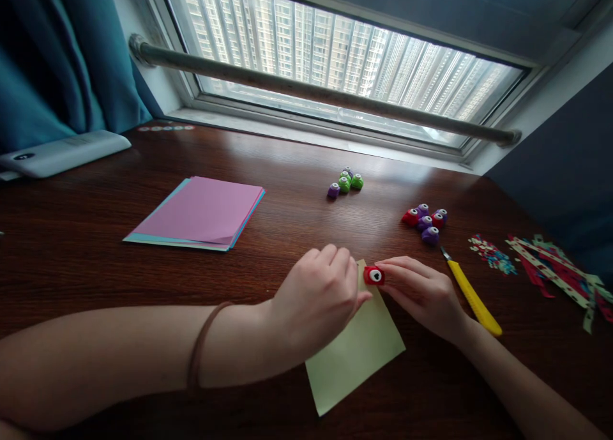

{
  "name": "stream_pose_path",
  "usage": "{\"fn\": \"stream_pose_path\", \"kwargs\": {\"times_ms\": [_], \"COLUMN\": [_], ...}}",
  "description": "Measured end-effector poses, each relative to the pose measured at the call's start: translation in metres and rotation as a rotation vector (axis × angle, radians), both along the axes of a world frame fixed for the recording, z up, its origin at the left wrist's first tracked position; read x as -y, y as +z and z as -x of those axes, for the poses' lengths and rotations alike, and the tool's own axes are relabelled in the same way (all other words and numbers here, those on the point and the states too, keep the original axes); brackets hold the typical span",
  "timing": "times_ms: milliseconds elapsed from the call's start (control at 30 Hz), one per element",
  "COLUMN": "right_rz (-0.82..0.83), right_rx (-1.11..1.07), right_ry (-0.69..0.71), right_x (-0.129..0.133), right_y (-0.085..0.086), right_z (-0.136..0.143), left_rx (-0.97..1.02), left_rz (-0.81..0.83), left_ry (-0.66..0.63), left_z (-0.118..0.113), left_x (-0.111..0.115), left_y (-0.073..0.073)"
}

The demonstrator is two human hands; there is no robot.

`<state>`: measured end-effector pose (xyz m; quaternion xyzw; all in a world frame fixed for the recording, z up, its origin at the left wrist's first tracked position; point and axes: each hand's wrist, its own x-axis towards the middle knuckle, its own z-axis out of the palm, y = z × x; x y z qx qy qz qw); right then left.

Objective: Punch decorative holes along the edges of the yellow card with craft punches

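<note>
Red punch (374,275) is pinched in the right hand (428,294) at green paper (357,363), left hand (318,299) probably steadying the sheet, can't tell its grip.

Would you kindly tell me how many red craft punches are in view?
3 visible: one red punch in the right hand, two more red punches among purple punches near the yellow knife.

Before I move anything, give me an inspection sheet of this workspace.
Surface: dark wooden table.
Job's things: pale green sheet; red punch at its far corner.
Clutter: paper stack; green and purple punches; red and purple punches; yellow-handled knife, blade bared; confetti; paper strips.
Grips: right grip holds the red punch; left grip curled over the sheet, contents hidden.
Cables: nothing seen.
Surroundings: window, metal bar, blue curtain.
</note>
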<state>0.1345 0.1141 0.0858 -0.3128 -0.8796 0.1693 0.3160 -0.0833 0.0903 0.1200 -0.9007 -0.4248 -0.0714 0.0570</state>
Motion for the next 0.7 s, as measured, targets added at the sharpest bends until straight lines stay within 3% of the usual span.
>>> {"fn": "stream_pose_path", "kwargs": {"times_ms": [133,300,433,700], "right_rz": [0.038,0.094,0.109,0.137], "right_rx": [0.016,0.062,0.067,0.060], "right_ry": [-0.047,-0.029,-0.038,-0.045], "right_x": [-0.003,-0.008,-0.011,-0.015], "right_y": [-0.001,-0.003,-0.007,-0.009], "right_z": [-0.002,-0.005,-0.009,-0.010], "left_rx": [-0.089,-0.118,-0.123,-0.114], "left_rz": [0.097,0.082,0.121,0.033], "left_ry": [0.012,0.000,-0.022,-0.062], "left_z": [-0.004,-0.006,-0.006,-0.006], "left_x": [0.022,0.022,0.017,0.015], "left_y": [-0.018,-0.044,-0.047,-0.049]}}
